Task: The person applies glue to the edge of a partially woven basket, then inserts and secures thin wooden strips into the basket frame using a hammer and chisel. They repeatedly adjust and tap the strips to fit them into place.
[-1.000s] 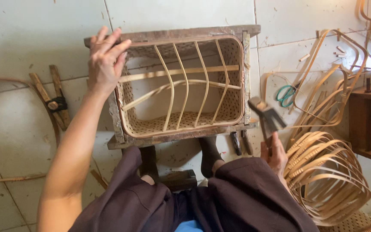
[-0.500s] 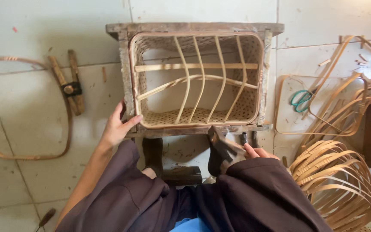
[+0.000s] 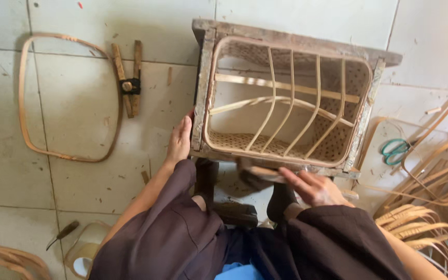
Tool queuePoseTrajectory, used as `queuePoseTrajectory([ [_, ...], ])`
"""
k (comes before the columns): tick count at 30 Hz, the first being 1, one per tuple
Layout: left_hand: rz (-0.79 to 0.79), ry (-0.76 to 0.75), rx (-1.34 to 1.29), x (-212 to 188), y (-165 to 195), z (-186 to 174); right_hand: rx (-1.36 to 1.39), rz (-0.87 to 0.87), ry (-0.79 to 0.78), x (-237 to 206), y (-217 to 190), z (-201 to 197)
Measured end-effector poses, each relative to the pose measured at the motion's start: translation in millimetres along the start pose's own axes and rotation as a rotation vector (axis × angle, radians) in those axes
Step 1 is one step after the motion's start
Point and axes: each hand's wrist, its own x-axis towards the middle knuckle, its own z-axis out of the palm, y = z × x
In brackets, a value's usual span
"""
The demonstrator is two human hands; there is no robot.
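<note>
Bracing wooden frame at lower-left corner: left hand flat, fingers extended, gripping nothing. Right hand wrapped around blurred tool under front rail. Half-woven rattan basket seated inside frame, on tiled floor.

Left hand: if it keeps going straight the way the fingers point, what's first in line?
The left hand already lies against the weathered wooden frame around the woven rattan basket; further along, probably only the frame's left side, though depth is unclear.
</note>
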Motion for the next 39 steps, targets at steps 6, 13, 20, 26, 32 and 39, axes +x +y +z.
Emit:
queuePoseTrajectory([
  [6, -0.084, 0.026, -0.134, -1, -5, 2, -0.002, -0.076, 0.009, 49, 1, 22],
  [13, -0.078, -0.012, -0.232, 0, 6, 6, -0.018, -0.017, 0.102, 89, 5, 16],
  [20, -0.119, 0.053, -0.273, -5, 20, 13, -0.100, 0.050, 0.163, 108, 9, 6],
  [26, 0.023, 0.013, -0.200, -1, 11, 13, -0.103, -0.056, 0.175, 97, 18, 14],
  [32, 0.102, 0.053, 0.203, -7, 30, 14, -0.235, 0.015, 0.193, 124, 51, 0],
  [39, -0.001, 0.030, 0.185, -10, 27, 12, -0.185, 0.332, 0.420, 167, 79, -41],
])
